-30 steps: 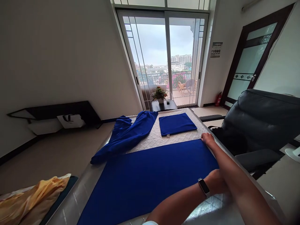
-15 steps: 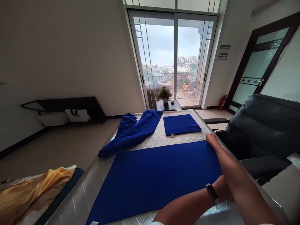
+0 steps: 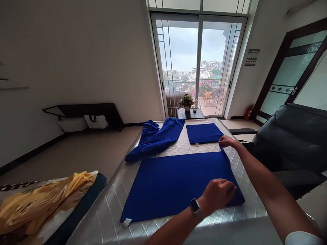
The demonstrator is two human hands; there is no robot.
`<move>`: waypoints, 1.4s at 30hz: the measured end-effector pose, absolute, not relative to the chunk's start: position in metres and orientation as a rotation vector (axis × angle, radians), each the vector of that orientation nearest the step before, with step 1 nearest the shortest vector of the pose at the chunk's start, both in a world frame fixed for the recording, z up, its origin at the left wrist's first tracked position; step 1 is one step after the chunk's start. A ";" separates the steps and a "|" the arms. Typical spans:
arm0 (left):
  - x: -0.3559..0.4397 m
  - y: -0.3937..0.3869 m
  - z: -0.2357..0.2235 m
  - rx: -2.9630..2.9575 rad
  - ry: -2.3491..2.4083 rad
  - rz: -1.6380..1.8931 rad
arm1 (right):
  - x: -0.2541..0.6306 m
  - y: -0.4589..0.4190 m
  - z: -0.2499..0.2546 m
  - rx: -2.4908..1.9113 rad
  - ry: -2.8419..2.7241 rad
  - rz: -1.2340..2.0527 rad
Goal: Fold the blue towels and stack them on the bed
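Observation:
A large blue cloth point(image 3: 173, 185) lies flat on the mattress point(image 3: 102, 214), a white tag point(image 3: 127, 223) at its near left corner. My right hand point(image 3: 227, 141) is closed in a pinch on the cloth's far right corner, which rises a little off the mattress. My left hand point(image 3: 219, 192), with a watch on the wrist, is over the cloth near its right edge. Its fingers are curled, and whatever they grip is hidden. Just beyond my right hand lies a smaller folded blue cloth point(image 3: 205, 133) with a tag. A crumpled blue cloth point(image 3: 159, 139) sits at the far left.
To the right stands a black padded chair point(image 3: 293, 136), close to the mattress edge. Yellow patterned bedding point(image 3: 51, 200) is at the lower left. A small table point(image 3: 190, 114) with a potted plant point(image 3: 187, 101) stands past the mattress, before the glass sliding door point(image 3: 182, 51).
My right hand has lifted the cloth's far right corner. My left hand has come out from behind my right forearm, up and to the left. The view has shifted left.

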State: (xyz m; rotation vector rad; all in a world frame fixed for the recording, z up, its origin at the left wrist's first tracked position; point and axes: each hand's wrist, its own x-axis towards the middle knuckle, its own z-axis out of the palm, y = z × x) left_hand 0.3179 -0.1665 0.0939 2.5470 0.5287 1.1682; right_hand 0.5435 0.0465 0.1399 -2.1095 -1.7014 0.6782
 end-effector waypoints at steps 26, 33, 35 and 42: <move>-0.032 -0.256 0.044 1.229 2.298 1.307 | 0.087 0.068 0.093 -1.124 -2.439 0.688; -0.052 -0.256 0.025 1.510 2.432 0.923 | 0.064 0.070 0.066 -1.183 -2.547 0.580; -0.053 -0.256 0.019 1.562 2.476 0.910 | 0.060 0.068 0.061 -1.173 -2.566 0.547; -0.054 -0.251 0.002 1.719 2.546 1.058 | 0.060 0.059 0.058 -1.120 -2.575 0.463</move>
